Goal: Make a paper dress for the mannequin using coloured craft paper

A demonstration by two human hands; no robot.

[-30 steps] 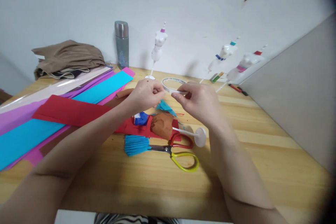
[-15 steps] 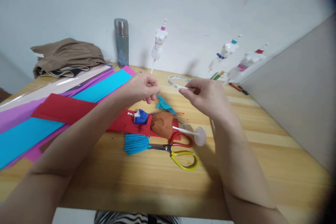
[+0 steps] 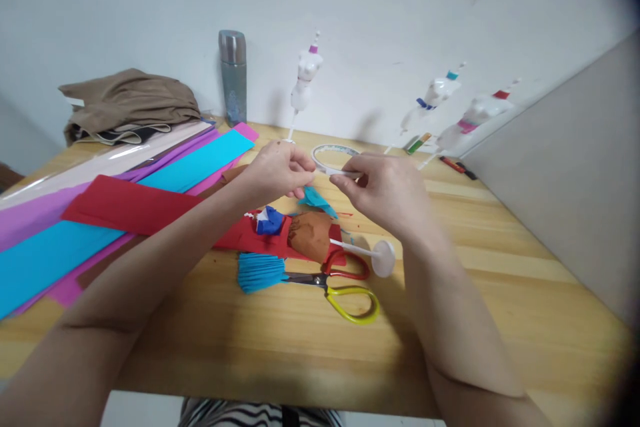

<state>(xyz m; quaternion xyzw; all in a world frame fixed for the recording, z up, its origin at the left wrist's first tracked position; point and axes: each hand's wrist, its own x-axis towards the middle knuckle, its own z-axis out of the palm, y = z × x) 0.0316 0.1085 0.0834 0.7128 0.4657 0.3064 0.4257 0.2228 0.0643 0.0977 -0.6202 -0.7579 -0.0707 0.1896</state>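
A roll of white double-sided tape [image 3: 325, 167] is gripped in my right hand [image 3: 387, 190], thumb in front and fingers curled behind, its ring tilted toward me. My left hand [image 3: 283, 170] is pinched at the roll's left edge; whatever its fingertips hold is too small to make out. Below the hands lies a small mannequin on its side, with a blue crepe-paper top [image 3: 270, 221], a brown paper skirt [image 3: 311, 235] and a white stand [image 3: 383, 258]. In front of it, scissors [image 3: 320, 280] with red and yellow handles touch a pleated turquoise paper piece [image 3: 260, 272].
Red [image 3: 127, 203] and turquoise [image 3: 200, 170] crepe-paper strips spread across the left. A brown cloth [image 3: 130, 103] and a flask [image 3: 233, 80] stand behind them. Mannequins [image 3: 306, 77] line the wall, two at right. A turquoise scrap [image 3: 317, 200] lies under the hands.
My left hand has moved right, up to the tape roll. The right hand has shifted slightly left and turned the roll, so more of its ring shows. The view has shifted a little.
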